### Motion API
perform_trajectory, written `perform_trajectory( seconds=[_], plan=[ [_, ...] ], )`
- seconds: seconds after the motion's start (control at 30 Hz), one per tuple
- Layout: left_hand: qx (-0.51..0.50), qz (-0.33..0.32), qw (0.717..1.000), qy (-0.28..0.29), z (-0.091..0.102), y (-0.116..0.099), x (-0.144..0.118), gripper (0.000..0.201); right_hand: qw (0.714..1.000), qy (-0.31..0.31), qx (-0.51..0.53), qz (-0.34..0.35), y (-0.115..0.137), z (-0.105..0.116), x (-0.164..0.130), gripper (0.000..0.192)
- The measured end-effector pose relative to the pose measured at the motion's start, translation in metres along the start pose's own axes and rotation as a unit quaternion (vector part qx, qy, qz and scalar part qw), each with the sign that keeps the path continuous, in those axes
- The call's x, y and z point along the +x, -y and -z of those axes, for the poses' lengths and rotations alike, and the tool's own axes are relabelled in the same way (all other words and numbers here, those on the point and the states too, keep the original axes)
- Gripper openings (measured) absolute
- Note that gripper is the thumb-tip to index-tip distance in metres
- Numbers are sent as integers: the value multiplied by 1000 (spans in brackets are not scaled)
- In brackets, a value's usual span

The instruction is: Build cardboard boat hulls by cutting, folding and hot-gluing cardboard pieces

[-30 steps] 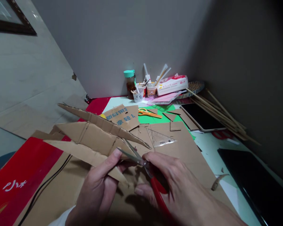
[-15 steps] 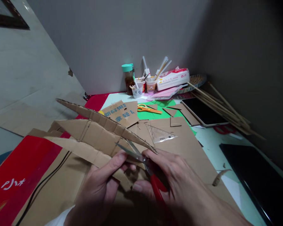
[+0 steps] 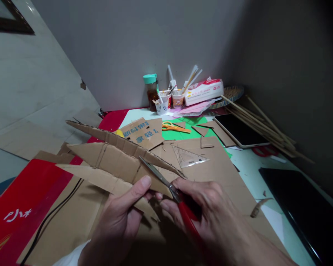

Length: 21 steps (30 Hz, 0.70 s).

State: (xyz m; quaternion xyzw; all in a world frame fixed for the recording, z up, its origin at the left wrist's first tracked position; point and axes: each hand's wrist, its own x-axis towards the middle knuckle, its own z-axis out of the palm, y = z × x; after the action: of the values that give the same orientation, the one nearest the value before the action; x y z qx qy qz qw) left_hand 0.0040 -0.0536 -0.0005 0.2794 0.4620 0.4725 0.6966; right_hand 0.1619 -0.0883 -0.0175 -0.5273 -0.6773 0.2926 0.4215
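Right hand [image 3: 211, 207] tight on red scissors [image 3: 166, 183], blades shut mid-cardboard [image 3: 119, 162] — left hand [image 3: 122, 218] pinching it; cut half done.

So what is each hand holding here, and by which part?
Left hand pinches the cardboard piece at its near edge; right hand holds red-handled scissors by the handles.

Plain brown corrugated cardboard piece [image 3: 111, 162]; scissors [image 3: 180, 207] with red handles and grey metal blades. Second scissors [image 3: 174, 128] orange and yellow, lying on a bright green sheet [image 3: 183, 133]. Brown cardboard scrap [image 3: 143, 133] printed with blue characters. Clear triangle ruler [image 3: 189, 157]. Red box [image 3: 22, 199] with white script. Jar [image 3: 152, 92] with teal lid, brown contents. Desk [image 3: 255, 166] pale mint.
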Motion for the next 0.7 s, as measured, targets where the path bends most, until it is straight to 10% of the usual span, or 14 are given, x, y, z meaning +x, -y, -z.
perform_trajectory(
  seconds=[0.27,0.53,0.7],
  plan=[
    [-84,13,996,6,-3,-4,1,5,995,66,-4,-73,-5,5,0,31],
    [-167,-83,981,-53,-10,-27,11,34,977,150,-20,-149,2,9,5,37],
    [-166,-156,971,-68,0,-39,15,39,975,86,-161,-125,-12,22,11,37]
  ],
)
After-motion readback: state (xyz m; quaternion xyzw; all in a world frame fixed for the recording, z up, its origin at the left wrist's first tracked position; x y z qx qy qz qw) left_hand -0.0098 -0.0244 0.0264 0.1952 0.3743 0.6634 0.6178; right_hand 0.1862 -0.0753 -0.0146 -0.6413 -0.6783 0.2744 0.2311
